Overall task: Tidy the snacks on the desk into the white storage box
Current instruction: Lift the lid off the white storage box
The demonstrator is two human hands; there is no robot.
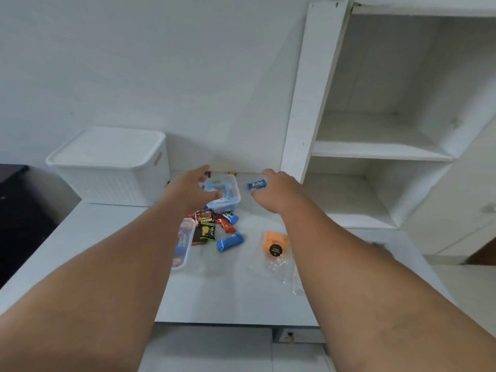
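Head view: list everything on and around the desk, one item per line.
white storage box: 1, white, lid on, desk's far left
clear tub: 1, blue contents, mid-desk by the wall
clear tub: 1, partly behind the left forearm
blue Kalpa bar: 1, beside the right hand
blue bar: 1, mid-desk
small snack packs: several, red, black, blue, piled between the tubs
clear bag: 1, orange contents, desk's right
shelf unit: 1, white, right
left hand: open, at the far tub
right hand: open, empty

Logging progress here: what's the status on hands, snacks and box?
Left hand open over clear tub; right hand open near blue bar. Snacks loose on desk. White storage box lidded.
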